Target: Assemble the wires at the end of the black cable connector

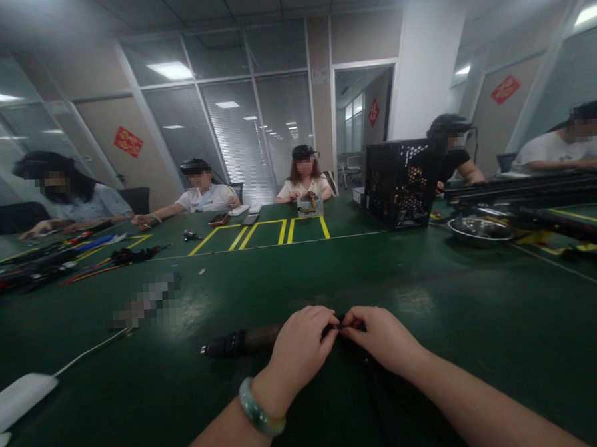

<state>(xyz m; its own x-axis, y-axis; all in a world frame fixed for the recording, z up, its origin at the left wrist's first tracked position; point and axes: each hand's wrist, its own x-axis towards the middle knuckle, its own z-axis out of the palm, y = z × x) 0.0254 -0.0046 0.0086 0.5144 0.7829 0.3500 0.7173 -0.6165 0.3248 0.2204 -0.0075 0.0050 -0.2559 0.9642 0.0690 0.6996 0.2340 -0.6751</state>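
Observation:
Near the middle of the green table, my left hand and my right hand meet fingertip to fingertip. Both are closed in a pinch around a small dark piece, too small to name. On the table, partly hidden behind my left hand, lies a dark cylindrical tool like an electric screwdriver, its metal tip pointing left. A faint dark strip runs below my right hand toward me; what it is, I cannot tell.
To the left are a white device with a cord and a blurred-out flat object. Cable bundles lie farther left. At the back right stand a black computer case and a metal bowl. Several people sit around the table.

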